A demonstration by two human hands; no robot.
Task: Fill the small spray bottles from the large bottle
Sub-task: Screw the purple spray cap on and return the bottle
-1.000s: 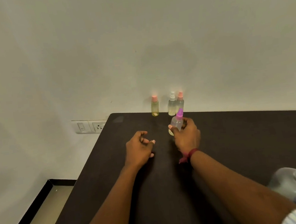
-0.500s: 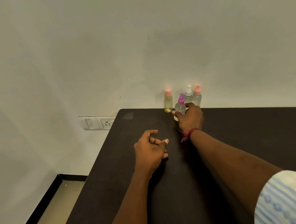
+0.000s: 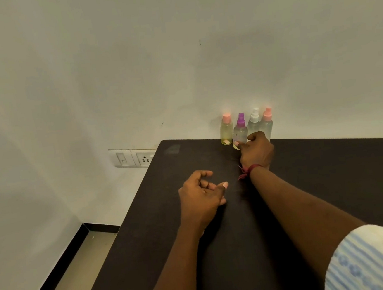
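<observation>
- At the far edge of the dark, matte counter (image 3: 332, 189), four small spray bottles stand upright in a row close to the pale wall (image 3: 177, 63).
- Leftmost is a clear plastic yellow-filled bottle (image 3: 226, 131), a round cylinder with a pink cap.
- Just beside it stands the purple-capped bottle (image 3: 240, 131), translucent, with a narrow nozzle top.
- Next come a white-capped bottle (image 3: 254, 121) and a pink-capped clear bottle (image 3: 267, 122), close together and partly overlapping in this view.
- The right hand (image 3: 257, 151) reaches forward on a straight arm, with thumb and curled fingers clasping the lower part of the purple-capped bottle; a red thread wristband (image 3: 251, 169) circles the wrist.
- The left hand (image 3: 199, 197) rests nearer on the counter, knuckles up, fingers loosely curled and holding nothing.
- A blue-and-white striped sleeve (image 3: 372, 260) shows at the lower right.
- A white switch-and-socket plate (image 3: 132, 157) sits on the wall beside the counter's left corner.
</observation>
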